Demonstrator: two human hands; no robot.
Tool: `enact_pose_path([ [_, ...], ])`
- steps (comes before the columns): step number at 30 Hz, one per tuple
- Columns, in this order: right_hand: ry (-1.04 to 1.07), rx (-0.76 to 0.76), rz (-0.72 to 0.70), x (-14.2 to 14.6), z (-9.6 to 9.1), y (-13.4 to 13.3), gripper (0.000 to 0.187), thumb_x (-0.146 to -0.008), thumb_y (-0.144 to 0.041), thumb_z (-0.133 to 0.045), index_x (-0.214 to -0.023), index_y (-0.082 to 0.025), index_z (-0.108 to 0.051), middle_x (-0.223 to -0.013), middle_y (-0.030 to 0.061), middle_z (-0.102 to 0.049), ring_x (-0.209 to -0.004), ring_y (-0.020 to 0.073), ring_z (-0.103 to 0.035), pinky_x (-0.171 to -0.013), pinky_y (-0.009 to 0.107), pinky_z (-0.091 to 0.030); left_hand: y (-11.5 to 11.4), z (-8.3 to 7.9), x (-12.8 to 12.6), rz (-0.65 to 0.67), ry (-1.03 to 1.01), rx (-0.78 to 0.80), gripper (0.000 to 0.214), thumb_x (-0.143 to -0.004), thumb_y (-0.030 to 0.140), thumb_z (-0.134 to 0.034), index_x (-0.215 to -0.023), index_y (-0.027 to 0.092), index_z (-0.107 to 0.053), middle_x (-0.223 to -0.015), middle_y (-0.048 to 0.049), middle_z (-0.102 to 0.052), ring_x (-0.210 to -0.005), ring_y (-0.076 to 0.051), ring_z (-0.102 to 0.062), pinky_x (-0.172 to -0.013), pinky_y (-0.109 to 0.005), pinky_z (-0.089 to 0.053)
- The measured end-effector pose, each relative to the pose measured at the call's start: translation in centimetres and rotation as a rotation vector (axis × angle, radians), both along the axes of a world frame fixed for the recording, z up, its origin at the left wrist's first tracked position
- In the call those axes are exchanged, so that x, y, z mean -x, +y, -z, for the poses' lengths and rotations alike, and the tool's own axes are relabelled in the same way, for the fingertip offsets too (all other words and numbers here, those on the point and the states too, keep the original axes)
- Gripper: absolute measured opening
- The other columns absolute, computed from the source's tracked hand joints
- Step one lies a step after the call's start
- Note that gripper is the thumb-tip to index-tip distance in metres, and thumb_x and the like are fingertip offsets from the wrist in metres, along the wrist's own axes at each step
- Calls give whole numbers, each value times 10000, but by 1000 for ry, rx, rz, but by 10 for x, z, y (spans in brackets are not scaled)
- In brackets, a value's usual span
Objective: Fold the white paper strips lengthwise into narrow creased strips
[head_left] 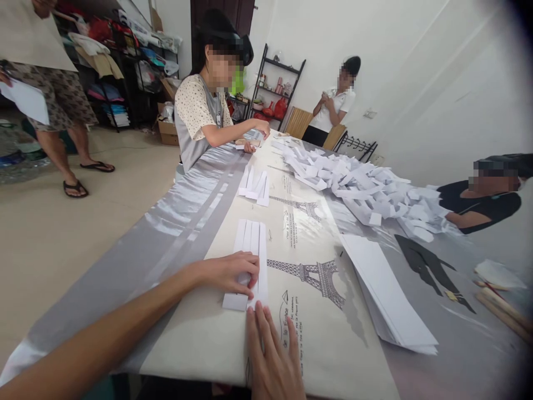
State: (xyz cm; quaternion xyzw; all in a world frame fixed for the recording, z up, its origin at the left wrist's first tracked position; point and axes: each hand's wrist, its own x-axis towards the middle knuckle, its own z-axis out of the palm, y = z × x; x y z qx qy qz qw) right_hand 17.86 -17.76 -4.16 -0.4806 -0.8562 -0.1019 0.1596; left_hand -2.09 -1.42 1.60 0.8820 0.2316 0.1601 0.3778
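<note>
A folded white paper strip (251, 244) lies on the table in front of me, pleated lengthwise. My left hand (229, 272) rests on its near end, fingers curled and pressing the folds down. My right hand (272, 355) lies flat on the tablecloth just below the strip, fingers stretched out and together, fingertips touching the paper's near edge. A stack of white sheets (389, 291) lies to the right of my hands.
A tablecloth (316, 328) printed with Eiffel towers covers the table. More folded strips (255, 186) and a big pile of paper pieces (366, 189) lie farther off. A person sits at the far left edge, another at the right, one stands behind. Wooden sticks (502, 308) lie at right.
</note>
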Motion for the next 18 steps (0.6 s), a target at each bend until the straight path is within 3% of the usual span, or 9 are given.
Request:
enact_pose_path([
  [2,18,-29,31,2,1,0,784,-936,-155,-459,-1645,-182,-128,-1531,120,-495,-1326,337,-573,-1140,616,-379,-1,1,2,-15,-13,33,259,-907,438,-712,-827,205,-634,-971,-25,-592,-994,-214,-545,-896,-316,-416],
  [4,13,-51,47,-5,1,3,721,-973,-155,-411,-1643,-215,-152,-1521,92,-513,-1299,313,-599,-1123,598,-402,-1,4,5,-50,-71,112,249,-909,421,-708,-1054,226,-654,-1049,-36,-603,-1038,-218,-560,-925,-332,-435],
  [7,-33,-78,50,-36,-2,19,644,-1018,-216,-388,-1635,-221,-202,-1508,126,-527,-1266,324,-622,-1048,604,-466,0,9,8,-111,-189,249,652,-911,395,-706,-1471,271,-397,-1255,-79,-555,-1109,-215,-571,-972,-367,-458],
  [9,-62,-75,38,-61,-5,39,585,-1048,-255,-353,-1622,-258,-239,-1495,128,-547,-1272,324,-618,-1028,625,-466,1,11,9,-124,-232,282,776,-902,399,-715,-1537,297,-281,-1347,-101,-495,-1134,-217,-571,-984,-384,-466],
  [11,-92,-28,27,-79,-9,68,530,-1069,-233,-261,-1597,-267,-292,-1491,123,-555,-1351,327,-550,-1048,672,-415,2,11,9,-117,-239,276,774,-898,403,-718,-1535,306,-290,-1366,-107,-474,-1134,-222,-572,-979,-391,-473],
  [13,-104,25,80,-84,-13,106,492,-1086,-305,-264,-1558,-207,-363,-1502,158,-536,-1376,327,-522,-1094,680,-355,2,11,8,-111,-233,271,760,-899,394,-715,-1531,302,-304,-1340,-103,-485,-1130,-224,-571,-980,-394,-474],
  [18,-93,107,165,-61,-22,209,523,-1069,-397,-301,-1431,-80,-506,-1500,212,-514,-1450,315,-412,-1168,530,-319,3,9,8,-91,-192,286,849,-890,350,-718,-1573,291,-217,-1336,-103,-488,-1165,-227,-555,-1019,-406,-450],
])
